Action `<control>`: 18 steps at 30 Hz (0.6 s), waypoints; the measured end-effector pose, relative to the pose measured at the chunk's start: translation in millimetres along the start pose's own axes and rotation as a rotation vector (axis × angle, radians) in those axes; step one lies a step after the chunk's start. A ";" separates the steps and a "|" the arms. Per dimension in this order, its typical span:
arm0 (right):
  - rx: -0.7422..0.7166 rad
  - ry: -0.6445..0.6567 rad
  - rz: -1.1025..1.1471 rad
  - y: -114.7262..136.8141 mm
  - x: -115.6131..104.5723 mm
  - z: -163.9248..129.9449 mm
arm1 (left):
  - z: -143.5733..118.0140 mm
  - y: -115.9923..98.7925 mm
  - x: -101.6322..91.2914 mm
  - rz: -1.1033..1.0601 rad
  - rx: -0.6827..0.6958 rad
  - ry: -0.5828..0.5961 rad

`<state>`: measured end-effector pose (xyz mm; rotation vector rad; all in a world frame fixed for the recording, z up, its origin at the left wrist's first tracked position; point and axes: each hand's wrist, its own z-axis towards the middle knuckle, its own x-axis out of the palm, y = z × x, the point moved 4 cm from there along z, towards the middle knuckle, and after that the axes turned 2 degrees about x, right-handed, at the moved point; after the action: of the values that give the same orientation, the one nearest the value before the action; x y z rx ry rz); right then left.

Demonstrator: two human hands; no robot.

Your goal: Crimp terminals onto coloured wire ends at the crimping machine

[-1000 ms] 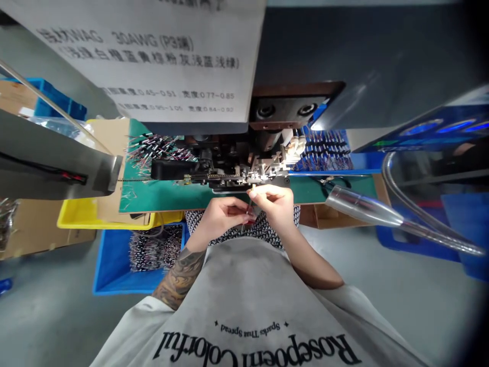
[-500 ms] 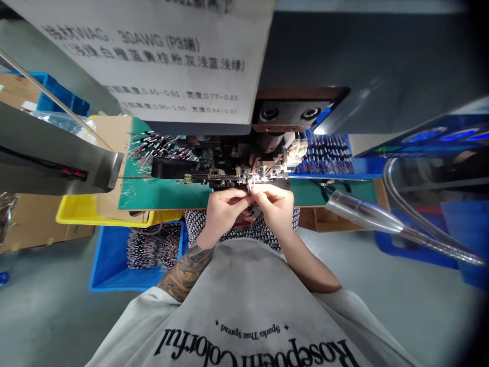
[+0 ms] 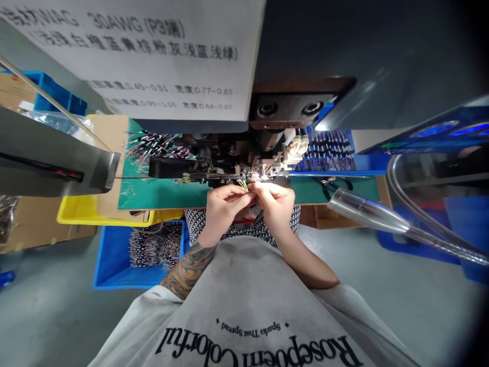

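Note:
Thin coloured wires (image 3: 243,185), yellow and blue among them, fan out from the fingertips of my left hand (image 3: 224,210), which is closed in a pinch on the bundle. Beside it, my right hand (image 3: 275,205) is also pinched, its thumb and forefinger at the wires just before the lit working point of the crimping machine (image 3: 263,168). Whether it holds a single wire or several I cannot tell. A metal terminal strip (image 3: 143,177) runs into the machine from the left. The far ends of the wires are too small to make out.
Wire bundles (image 3: 153,145) lie on the green mat (image 3: 168,193); more fill a blue tray (image 3: 370,167) behind right. Black-handled pliers (image 3: 329,184) and a clear-tipped hose (image 3: 367,209) are at right. A yellow tray (image 3: 103,217) and blue bin (image 3: 114,275) stand at left.
The wires now spread leftward above my left fingertips, where before they stood upright between both hands. Both hands stay pinched at the machine. The view has shifted slightly.

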<state>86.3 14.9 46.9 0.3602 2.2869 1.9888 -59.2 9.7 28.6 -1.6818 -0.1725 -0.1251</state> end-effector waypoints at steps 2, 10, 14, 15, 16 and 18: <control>0.007 0.015 0.020 -1.6 0.2 0.6 | -0.4 -0.2 0.4 -0.011 0.008 0.007; 0.063 0.034 0.068 -3.4 1.3 3.9 | -0.9 -2.7 0.9 0.032 0.040 -0.005; 0.094 0.021 0.115 -0.7 2.4 5.8 | -0.3 -3.7 1.5 0.023 0.061 -0.021; 0.092 0.028 0.101 -0.4 2.6 6.3 | -0.4 -4.1 1.7 0.032 0.064 -0.025; 0.087 0.036 0.082 -0.5 2.6 6.8 | -0.6 -4.6 1.9 0.043 0.066 -0.030; 0.067 0.052 0.050 -1.6 2.3 7.4 | -1.3 -5.7 2.3 0.059 0.075 -0.041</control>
<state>85.6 22.4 44.5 0.3788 2.4042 1.9704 -58.0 9.1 34.7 -1.6137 -0.1558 -0.0396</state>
